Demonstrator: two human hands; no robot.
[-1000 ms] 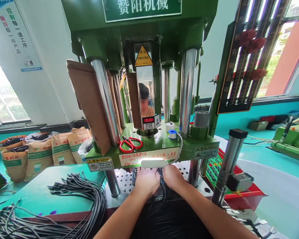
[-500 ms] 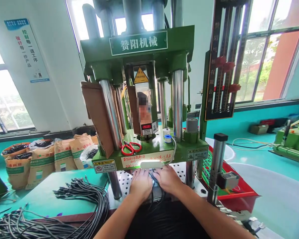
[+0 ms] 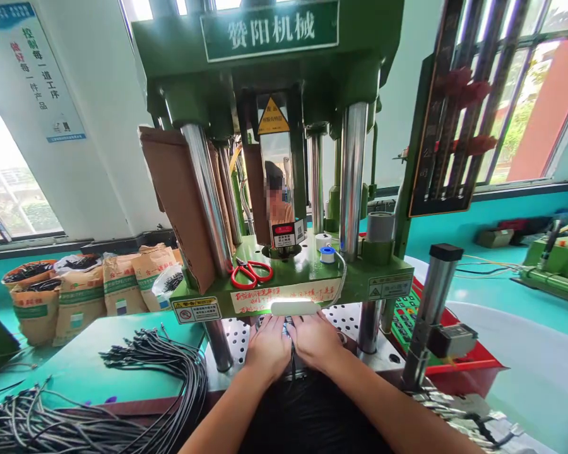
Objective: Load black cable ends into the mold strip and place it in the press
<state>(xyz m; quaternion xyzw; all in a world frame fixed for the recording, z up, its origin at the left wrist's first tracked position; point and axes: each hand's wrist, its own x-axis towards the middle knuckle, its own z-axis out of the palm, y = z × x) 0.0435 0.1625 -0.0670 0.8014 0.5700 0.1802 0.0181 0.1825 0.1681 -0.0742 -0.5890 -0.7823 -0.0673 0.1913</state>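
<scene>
My left hand (image 3: 267, 345) and my right hand (image 3: 315, 340) lie side by side, backs up, under the green moulding press (image 3: 284, 157). Both rest on a dark mould block on the perforated metal plate (image 3: 239, 340), just below a lit white lamp bar (image 3: 294, 308). Thin black cables (image 3: 293, 360) run between the two hands toward me. The fingers point forward and are tucked under the press edge, so their tips are hidden. I cannot see what they grip.
A bundle of black cables (image 3: 161, 366) lies on the teal table at the left. Red scissors (image 3: 250, 272) and a blue tape roll (image 3: 328, 254) sit on the press base. Paper sacks (image 3: 76, 296) stand far left. A red control box (image 3: 435, 353) and steel post (image 3: 430, 309) are at the right.
The view has tilted and moved closer to the press. Both hands have stayed on the mould, shifting slightly closer together.
</scene>
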